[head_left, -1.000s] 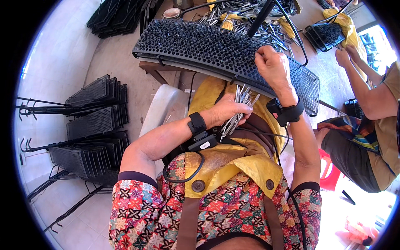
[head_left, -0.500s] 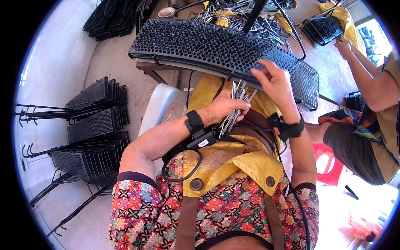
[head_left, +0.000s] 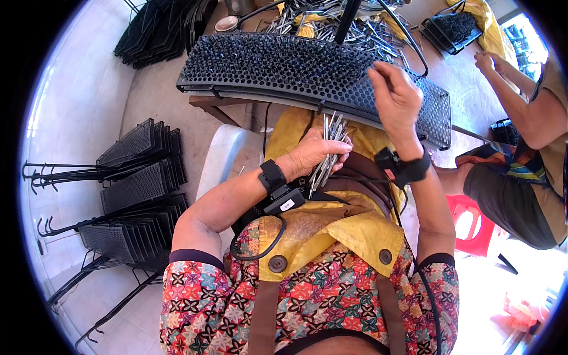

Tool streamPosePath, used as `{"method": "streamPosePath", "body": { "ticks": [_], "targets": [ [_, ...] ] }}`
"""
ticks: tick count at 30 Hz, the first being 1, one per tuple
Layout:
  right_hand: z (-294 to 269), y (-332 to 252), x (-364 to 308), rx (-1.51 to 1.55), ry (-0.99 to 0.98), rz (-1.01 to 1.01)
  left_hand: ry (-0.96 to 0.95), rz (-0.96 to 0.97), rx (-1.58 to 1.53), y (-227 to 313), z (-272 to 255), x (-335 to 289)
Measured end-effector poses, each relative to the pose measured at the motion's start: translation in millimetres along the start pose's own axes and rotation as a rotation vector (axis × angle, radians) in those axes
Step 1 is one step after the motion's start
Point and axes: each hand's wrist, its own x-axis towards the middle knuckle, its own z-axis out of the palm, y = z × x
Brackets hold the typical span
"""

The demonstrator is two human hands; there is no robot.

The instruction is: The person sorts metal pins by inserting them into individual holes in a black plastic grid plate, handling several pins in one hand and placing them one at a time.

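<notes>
My left hand (head_left: 307,155) is closed around a bundle of thin silvery metal strips (head_left: 335,128), held upright below the near edge of a black perforated plate (head_left: 438,112). Dark stubby pieces (head_left: 266,62) fill most of the plate's holes on the left and middle, while the right end shows bare holes. Over the right part of the plate is my right hand (head_left: 399,97), thumb and fingertips drawn together in a pinch. Whatever sits between those fingertips is too small to make out.
Beyond the plate lies a heap of loose metal strips (head_left: 367,35). Stacked perforated racks with long hooked rods (head_left: 133,183) stand at the left. A co-worker's hands (head_left: 488,62) are near another black rack (head_left: 451,32) at the far right. A red stool (head_left: 473,225) is at the right.
My right hand has moved up and farther over the plate, its fingers drawing together. The left hand still grips the bundle in nearly the same place. The whole view has shifted slightly.
</notes>
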Motion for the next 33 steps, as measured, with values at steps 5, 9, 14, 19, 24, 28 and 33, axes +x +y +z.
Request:
{"method": "streamPosePath", "body": {
  "ticks": [5,9,14,19,24,28,33],
  "targets": [
    [28,12,-1,-0.053,-0.033,-0.251,-0.010,-0.001,-0.005,0,-1,0],
    [33,19,-4,-0.133,-0.227,-0.402,0.012,-0.006,0.040,1,1,1],
    [23,6,-11,-0.174,-0.312,-0.326,0.005,-0.007,0.023,2,2,0],
    [-3,-9,-30,0.160,-0.626,0.378,-0.012,0.005,0.018,0,2,1],
    [-9,-2,-38,0.241,-0.668,0.441,-0.030,0.005,0.067,1,6,-1],
    [-19,1,-25,0.427,-0.450,0.688,-0.051,0.005,0.061,-1,1,1],
    [-26,15,-7,0.706,-0.214,0.706,-0.062,-0.002,0.058,0,1,1]
  ]
}}
